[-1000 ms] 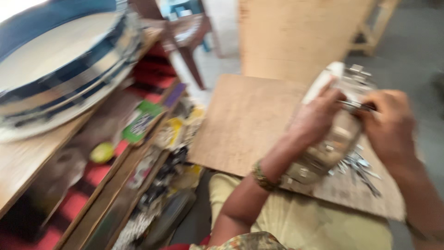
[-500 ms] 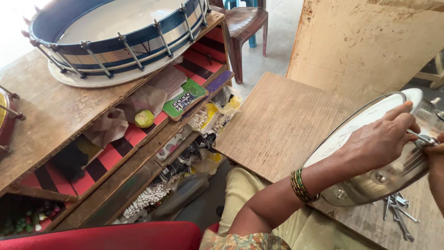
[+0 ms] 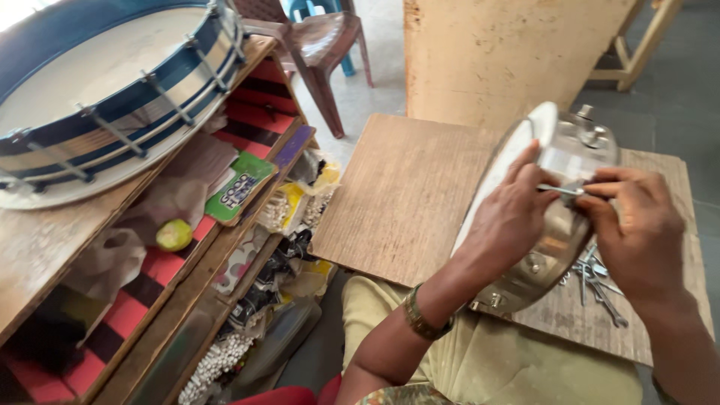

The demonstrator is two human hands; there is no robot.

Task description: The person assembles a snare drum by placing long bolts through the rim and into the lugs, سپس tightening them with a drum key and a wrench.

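Note:
A small drum with a shiny metal shell (image 3: pixel 559 225) and white skin stands on edge on a brown wooden board (image 3: pixel 405 195) across my lap. My left hand (image 3: pixel 510 217) presses flat against its skin side and rim, steadying it. My right hand (image 3: pixel 637 225) pinches a thin metal rod (image 3: pixel 561 190) against the shell's side, fingers closed on it. Several loose metal rods and hooks (image 3: pixel 596 281) lie on the board just beneath the drum.
A large blue-and-white drum (image 3: pixel 105 90) rests on a wooden shelf unit (image 3: pixel 45 255) at left. Below it lie a green packet (image 3: pixel 238 189), a yellow-green fruit (image 3: pixel 174 235) and bags of small parts. A brown plastic chair (image 3: pixel 315 45) and a plywood panel (image 3: pixel 510 52) stand behind.
The view has swung and steadied. The small drum is tipped more upright on the board, and my right hand has come fully into view, holding the rod at the shell.

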